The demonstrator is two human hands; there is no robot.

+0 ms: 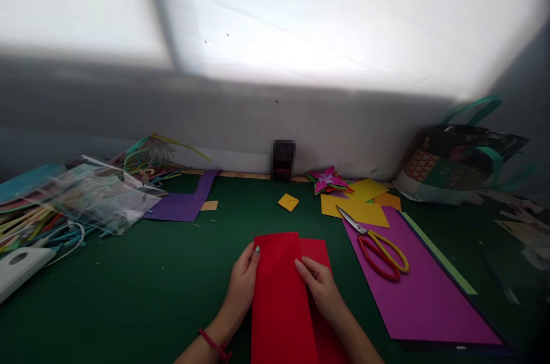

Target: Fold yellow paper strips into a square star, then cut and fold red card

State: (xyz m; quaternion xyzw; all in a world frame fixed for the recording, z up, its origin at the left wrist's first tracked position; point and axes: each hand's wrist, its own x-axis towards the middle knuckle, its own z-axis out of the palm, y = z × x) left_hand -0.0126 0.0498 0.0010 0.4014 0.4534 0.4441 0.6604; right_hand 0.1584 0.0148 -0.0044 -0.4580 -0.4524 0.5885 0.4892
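Observation:
A folded sheet of red paper point(279, 295) stands between my hands near the front of the table. My left hand point(244, 278) grips its left edge, thumb on the near face. On the other side my right hand point(320, 286) pinches the edge of the front layer, with a second red layer showing behind it. Some of the right fingers are hidden by the paper. To the right, scissors point(373, 243) with one red and one yellow handle lie on purple paper point(421, 301), their blades over a yellow sheet point(352, 209).
Beyond the hands lies a small yellow square point(288, 202). Folded paper stars point(330, 180) are stacked near the wall. Plastic bags and craft strips point(116, 198) cover the left side, beside purple scraps point(176, 206). A patterned bag point(451, 163) stands back right.

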